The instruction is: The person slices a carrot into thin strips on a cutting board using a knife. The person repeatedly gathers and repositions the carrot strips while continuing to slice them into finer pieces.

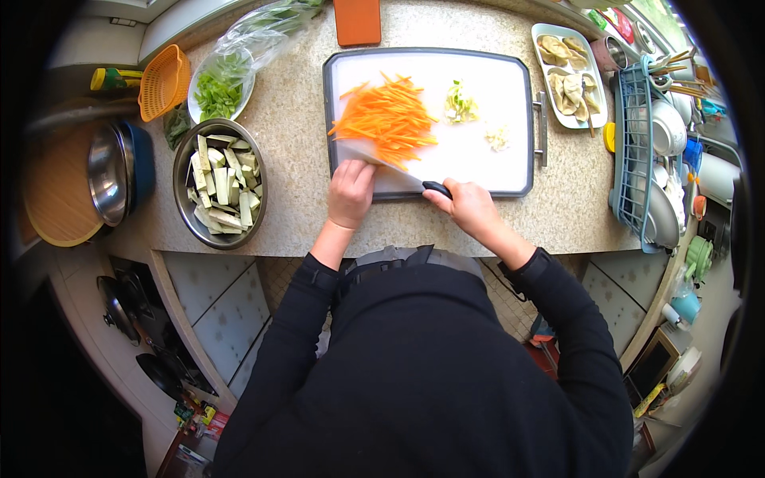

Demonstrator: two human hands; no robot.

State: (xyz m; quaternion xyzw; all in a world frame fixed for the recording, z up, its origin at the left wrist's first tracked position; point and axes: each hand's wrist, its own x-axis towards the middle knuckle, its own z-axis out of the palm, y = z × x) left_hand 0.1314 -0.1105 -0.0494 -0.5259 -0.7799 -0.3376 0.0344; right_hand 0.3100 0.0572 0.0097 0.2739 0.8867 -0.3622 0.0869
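A white cutting board (pixel 484 173) with a dark rim lies on the counter before me. My right hand (pixel 469 206) grips the black handle of a kitchen knife (pixel 437 189). Its blade slants up and left along the lower edge of a heap of carrot strips (pixel 391 116). The fingers of my left hand (pixel 351 188) are bent together at the blade's far end, by the board's lower left; whether they pinch the blade or only touch it is unclear. Chopped scallion (pixel 460 104) and a small pile of minced garlic (pixel 497 138) sit on the board's right half.
A steel bowl of eggplant strips (pixel 263 197) and a white bowl of chopped greens (pixel 250 98) stand at left, near an orange basket (pixel 156 83). A divided tray of dumplings (pixel 599 77) and a blue dish rack (pixel 621 143) stand at right. An orange box-like object (pixel 357 24) lies behind the board.
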